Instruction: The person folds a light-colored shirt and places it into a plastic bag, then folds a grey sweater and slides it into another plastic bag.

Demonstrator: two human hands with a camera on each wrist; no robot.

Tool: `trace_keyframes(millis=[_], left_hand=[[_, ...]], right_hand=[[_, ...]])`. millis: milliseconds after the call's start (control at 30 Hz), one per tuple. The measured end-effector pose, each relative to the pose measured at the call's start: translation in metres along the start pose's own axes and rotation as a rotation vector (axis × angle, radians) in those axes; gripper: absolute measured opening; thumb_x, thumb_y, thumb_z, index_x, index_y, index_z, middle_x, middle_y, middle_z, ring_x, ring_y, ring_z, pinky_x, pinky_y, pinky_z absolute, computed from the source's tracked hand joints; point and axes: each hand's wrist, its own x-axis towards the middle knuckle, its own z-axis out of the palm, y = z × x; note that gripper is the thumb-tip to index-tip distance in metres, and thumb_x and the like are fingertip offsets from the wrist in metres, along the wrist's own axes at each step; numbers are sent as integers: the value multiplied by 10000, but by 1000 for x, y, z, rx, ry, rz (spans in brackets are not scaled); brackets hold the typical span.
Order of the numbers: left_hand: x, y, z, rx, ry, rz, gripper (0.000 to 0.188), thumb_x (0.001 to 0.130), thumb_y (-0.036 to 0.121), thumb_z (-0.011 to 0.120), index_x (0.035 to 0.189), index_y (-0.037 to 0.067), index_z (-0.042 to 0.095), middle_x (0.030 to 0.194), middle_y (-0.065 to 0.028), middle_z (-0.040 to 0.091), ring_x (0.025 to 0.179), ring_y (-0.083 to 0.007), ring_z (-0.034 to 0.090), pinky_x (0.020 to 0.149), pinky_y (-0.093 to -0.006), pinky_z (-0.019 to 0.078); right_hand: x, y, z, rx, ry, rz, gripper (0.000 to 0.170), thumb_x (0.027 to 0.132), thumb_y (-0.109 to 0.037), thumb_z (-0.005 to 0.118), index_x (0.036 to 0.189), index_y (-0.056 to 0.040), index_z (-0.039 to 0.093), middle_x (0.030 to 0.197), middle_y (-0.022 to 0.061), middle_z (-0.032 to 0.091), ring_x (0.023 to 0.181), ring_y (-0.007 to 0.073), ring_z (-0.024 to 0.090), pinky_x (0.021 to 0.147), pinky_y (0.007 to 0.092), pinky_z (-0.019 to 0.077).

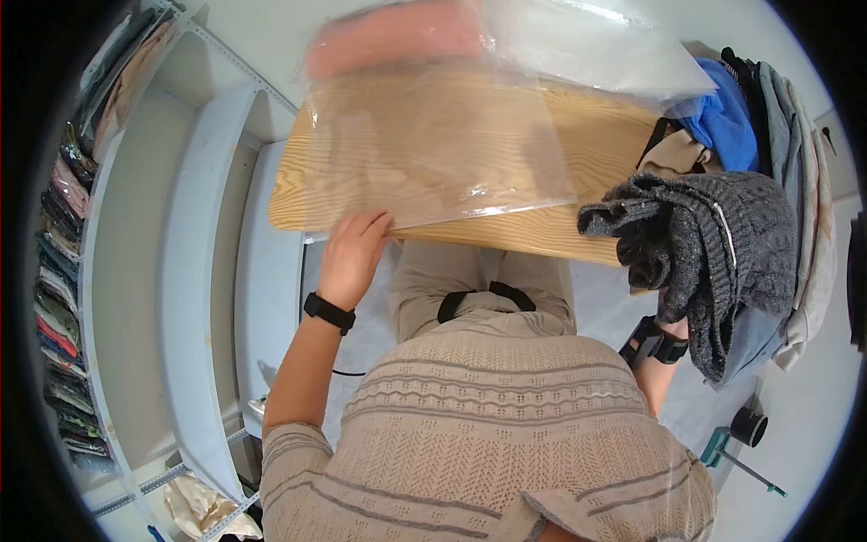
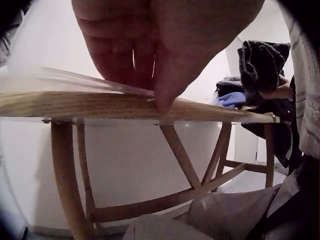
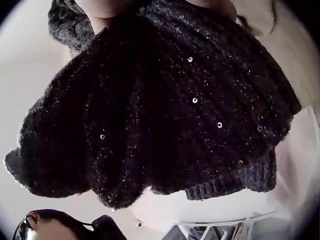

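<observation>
My left hand [image 1: 354, 257] rests at the table's near edge, fingers laid over the near left part of a clear plastic bag [image 1: 433, 149]. The bag lies flat on the wooden table [image 1: 596, 126], its film lifting slightly beside my fingers in the left wrist view. On the right, my right hand [image 1: 673, 331] holds a dark grey knitted sweater [image 1: 759, 235] bunched up off the table's right end. Small sequins dot the sweater [image 3: 165, 115] in the right wrist view, where its folds hang down and cover most of my fingers.
A pink bagged item [image 1: 397, 38] and more clear plastic [image 1: 587, 45] lie along the table's far side. Blue cloth [image 1: 727, 113] and other garments [image 1: 795, 126] are piled at right. Shelving [image 1: 203, 208] with folded clothes [image 1: 68, 316] stands at left.
</observation>
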Motion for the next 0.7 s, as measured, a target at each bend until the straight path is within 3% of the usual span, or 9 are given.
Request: trace_keyframes(millis=[200, 300, 467, 700], left_hand=[[-5, -16, 3, 4, 63, 7, 159, 765, 52, 625, 920, 24, 644, 945, -114, 628, 876, -298, 578, 758, -384, 480], [-1, -12, 3, -57, 106, -123, 123, 767, 58, 644, 881, 12, 644, 883, -130, 624, 828, -308, 581, 729, -378, 477], [18, 6, -5, -307, -31, -393, 148, 764, 100, 680, 851, -9, 630, 799, -144, 603, 752, -295, 583, 678, -362, 463], [24, 18, -1, -454, 80, -336, 199, 739, 105, 701, 895, 4, 629, 910, -133, 619, 865, -294, 587, 740, -363, 473]], right_hand=[[-1, -1, -2, 2, -8, -11, 453, 930, -277, 502, 1277, 12, 476, 1318, 142, 491, 1221, 294, 440, 1071, 392, 304], [0, -2, -2, 1, -11, -7, 454, 928, -279, 504, 1275, 12, 477, 1313, 141, 494, 1217, 292, 443, 1068, 391, 306], [2, -2, 1, 10, -16, 0, 455, 925, -282, 508, 1272, 12, 478, 1306, 140, 499, 1210, 289, 449, 1064, 388, 310], [-2, -3, 17, 17, -99, 19, 458, 921, -286, 513, 1267, 13, 481, 1297, 139, 506, 1200, 285, 457, 1058, 384, 316]])
